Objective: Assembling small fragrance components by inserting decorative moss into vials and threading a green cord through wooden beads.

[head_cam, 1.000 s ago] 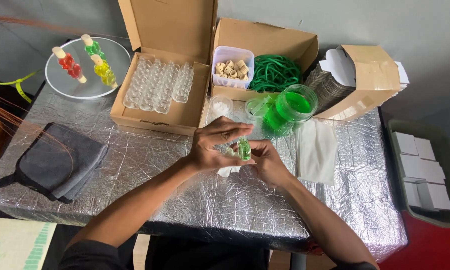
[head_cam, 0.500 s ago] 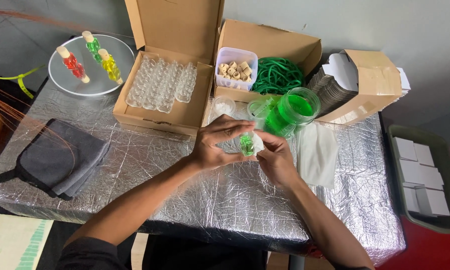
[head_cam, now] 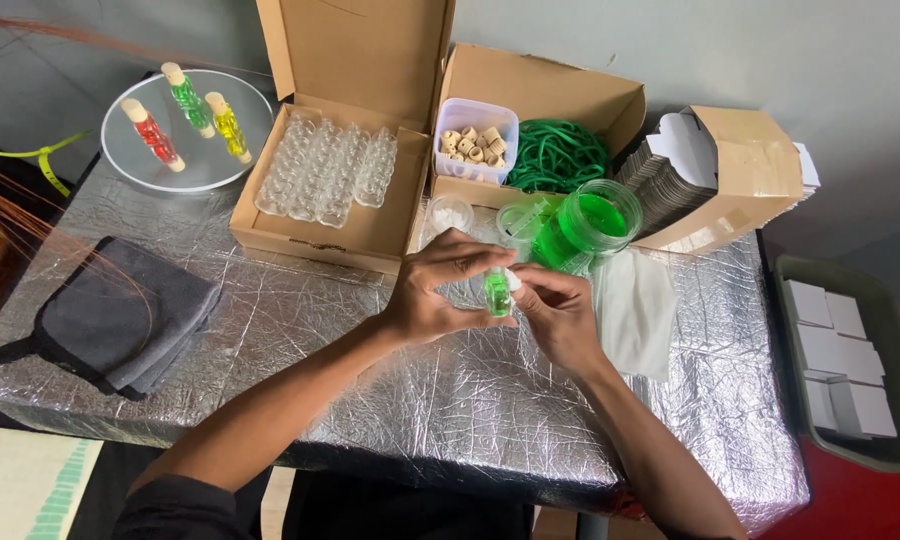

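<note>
Green-filled vial [head_cam: 497,292] pinched between left hand [head_cam: 438,290] and right hand [head_cam: 558,312].

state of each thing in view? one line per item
small bottle: upright, filled with green liquid, held by both hands
left hand: closed on the small bottle
right hand: fingers on the small bottle
green jar: open, holds green liquid
bottle box: lid up, empty clear bottles inside
cork tub: open, corks inside
three bottles on the plate: corked, lying down
grey cloth: crumpled

Small green bottle [head_cam: 497,293] top hidden by fingers; grey tray [head_cam: 885,455] cut off.
</note>
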